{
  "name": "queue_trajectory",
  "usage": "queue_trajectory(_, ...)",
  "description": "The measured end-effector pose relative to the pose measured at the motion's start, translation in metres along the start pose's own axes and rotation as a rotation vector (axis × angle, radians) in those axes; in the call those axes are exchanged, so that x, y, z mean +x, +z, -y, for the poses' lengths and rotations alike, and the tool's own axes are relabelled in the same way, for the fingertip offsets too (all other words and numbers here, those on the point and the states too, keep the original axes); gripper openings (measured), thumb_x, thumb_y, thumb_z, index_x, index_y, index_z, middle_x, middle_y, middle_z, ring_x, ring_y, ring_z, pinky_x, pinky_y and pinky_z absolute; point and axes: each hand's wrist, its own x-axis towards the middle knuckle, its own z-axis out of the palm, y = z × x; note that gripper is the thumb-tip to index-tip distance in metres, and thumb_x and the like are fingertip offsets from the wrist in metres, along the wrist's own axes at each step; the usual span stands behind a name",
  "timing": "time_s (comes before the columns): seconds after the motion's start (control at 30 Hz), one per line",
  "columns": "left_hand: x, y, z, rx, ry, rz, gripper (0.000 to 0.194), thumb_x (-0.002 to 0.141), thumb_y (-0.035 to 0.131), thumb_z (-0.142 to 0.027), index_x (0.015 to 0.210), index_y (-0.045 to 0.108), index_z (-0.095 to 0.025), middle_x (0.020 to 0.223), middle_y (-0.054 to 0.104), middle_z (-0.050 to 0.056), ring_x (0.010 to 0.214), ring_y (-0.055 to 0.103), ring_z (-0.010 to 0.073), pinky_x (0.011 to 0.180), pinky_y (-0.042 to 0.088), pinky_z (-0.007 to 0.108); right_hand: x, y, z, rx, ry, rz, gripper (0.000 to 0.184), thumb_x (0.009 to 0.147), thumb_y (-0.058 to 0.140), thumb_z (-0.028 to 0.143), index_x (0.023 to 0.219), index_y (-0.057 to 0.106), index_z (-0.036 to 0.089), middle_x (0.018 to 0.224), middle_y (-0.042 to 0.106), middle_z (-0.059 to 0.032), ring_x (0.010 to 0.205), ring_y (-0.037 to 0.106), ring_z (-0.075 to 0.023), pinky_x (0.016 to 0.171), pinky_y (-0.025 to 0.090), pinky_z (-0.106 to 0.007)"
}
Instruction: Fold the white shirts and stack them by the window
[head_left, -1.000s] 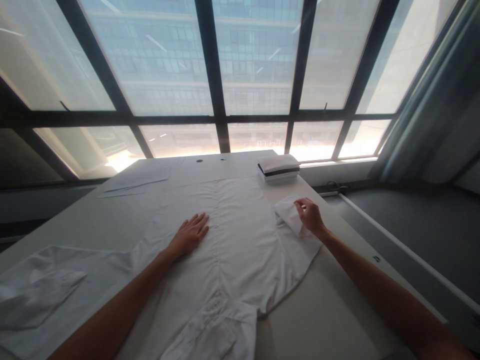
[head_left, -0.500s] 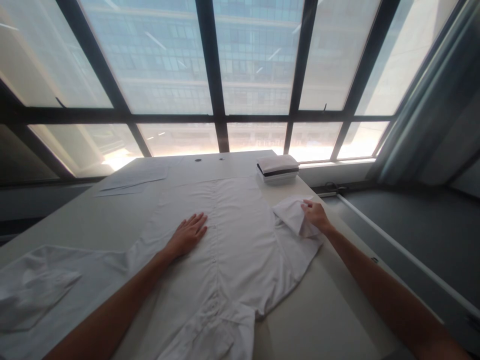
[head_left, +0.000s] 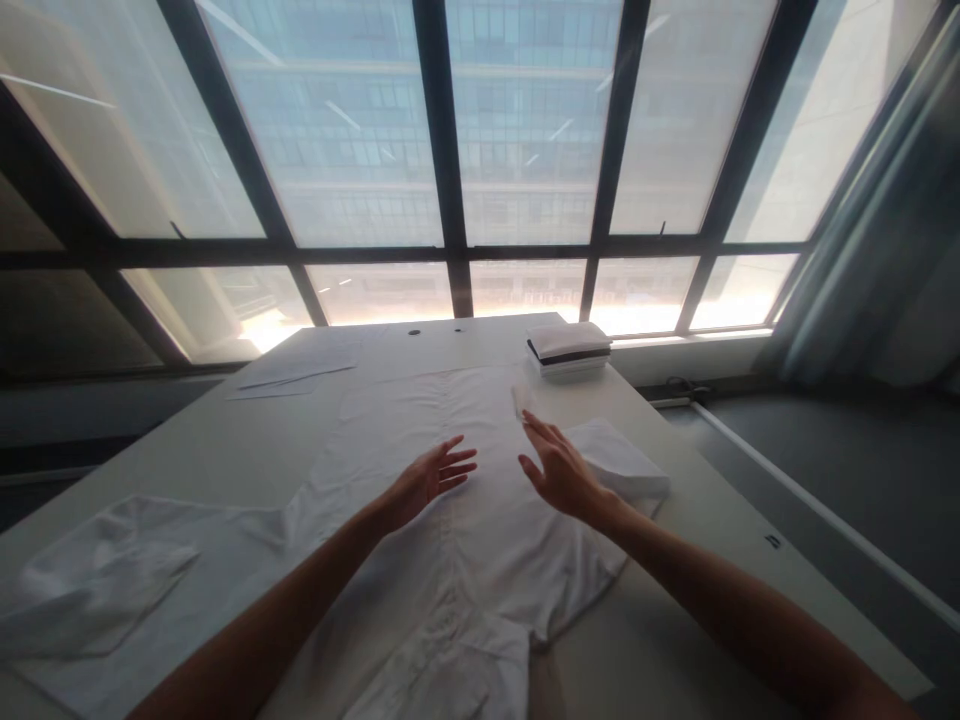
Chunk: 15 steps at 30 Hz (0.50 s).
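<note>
A white button-up shirt (head_left: 420, 420) lies spread on the white table (head_left: 247, 440), its button front facing up. One sleeve (head_left: 105, 580) stretches out to the left; the other sleeve (head_left: 619, 455) lies folded at the right. My left hand (head_left: 431, 475) is over the middle of the shirt, fingers spread and nothing in it. Facing it, my right hand (head_left: 555, 460) is over the shirt's right side with thumb apart and fingers stretched. A small pale blurred edge shows by its fingertips. Whether either hand touches the cloth I cannot tell.
A folded stack of white and black cloth (head_left: 568, 350) sits at the table's far right. Sheets of paper (head_left: 300, 375) lie at the far left. Windows (head_left: 525, 290) stand behind the table, a curtain (head_left: 847, 270) at the right. A white bar (head_left: 810, 500) runs beside the table.
My right hand has let go of the right sleeve's cuff and moved left. My left hand has lifted from the shirt front and shifted right. The view has shifted slightly.
</note>
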Motion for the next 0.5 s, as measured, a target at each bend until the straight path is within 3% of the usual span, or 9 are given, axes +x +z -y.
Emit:
queue_trajectory(0.07, -0.001, 0.002, 0.004, -0.169, -0.062, -0.036, 0.077, 0.098, 0.049, -0.062, 0.158, 0.031, -0.016, 0.146, 0.053, 0.022, 0.127, 0.059, 0.0312, 0.111, 0.041, 0.047, -0.001, 0.015, 0.019, -0.001, -0.049, 0.066, 0.058, 0.095, 0.054, 0.024, 0.151, 0.044, 0.013, 0.157, 0.041, -0.017, 0.142, 0.04, -0.0316, 0.114, 0.039, -0.05)
queue_trajectory(0.17, 0.0, 0.002, 0.005, -0.254, -0.106, -0.086, 0.076, 0.097, 0.053, -0.061, 0.155, 0.035, -0.015, 0.138, 0.06, 0.021, 0.12, 0.064, 0.0301, 0.105, 0.047, 0.044, -0.005, 0.034, 0.038, 0.002, -0.125, 0.209, 0.057, 0.093, 0.06, 0.025, 0.146, 0.048, 0.009, 0.155, 0.043, -0.0204, 0.141, 0.042, -0.0331, 0.115, 0.038, -0.049)
queue_trajectory(0.23, 0.0, 0.003, 0.006, -0.219, -0.093, -0.102, 0.071, 0.096, 0.061, -0.053, 0.153, 0.04, -0.015, 0.134, 0.063, 0.018, 0.117, 0.065, 0.0289, 0.099, 0.051, 0.039, -0.008, 0.039, 0.044, 0.049, -0.212, 0.327, 0.053, 0.093, 0.063, 0.03, 0.141, 0.053, 0.009, 0.154, 0.043, -0.0211, 0.141, 0.043, -0.0334, 0.115, 0.038, -0.048)
queue_trajectory(0.33, 0.0, 0.007, 0.009, -0.067, -0.074, -0.231, 0.078, 0.086, 0.076, -0.036, 0.153, 0.041, -0.015, 0.12, 0.07, 0.014, 0.105, 0.069, 0.0263, 0.084, 0.056, 0.032, -0.012, 0.033, 0.043, 0.196, -0.334, 0.472, 0.046, 0.098, 0.059, 0.039, 0.136, 0.06, 0.015, 0.156, 0.043, -0.017, 0.144, 0.04, -0.0303, 0.117, 0.037, -0.044)
queue_trajectory(0.4, -0.001, 0.008, 0.012, 0.03, -0.055, -0.288, 0.091, 0.079, 0.082, -0.027, 0.156, 0.034, -0.016, 0.107, 0.073, 0.011, 0.091, 0.071, 0.0233, 0.075, 0.056, 0.029, -0.012, 0.023, 0.035, 0.294, -0.32, 0.478, 0.041, 0.101, 0.054, 0.041, 0.136, 0.062, 0.02, 0.156, 0.044, -0.0121, 0.145, 0.039, -0.0267, 0.117, 0.037, -0.041)
queue_trajectory(0.5, -0.002, 0.005, 0.009, 0.101, -0.011, -0.271, 0.099, 0.073, 0.084, -0.019, 0.158, 0.032, -0.018, 0.092, 0.074, 0.006, 0.076, 0.069, 0.0186, 0.068, 0.053, 0.026, -0.006, 0.005, 0.009, 0.365, -0.151, 0.309, 0.036, 0.102, 0.051, 0.04, 0.13, 0.067, 0.024, 0.148, 0.055, -0.01, 0.138, 0.049, -0.0249, 0.113, 0.04, -0.042)
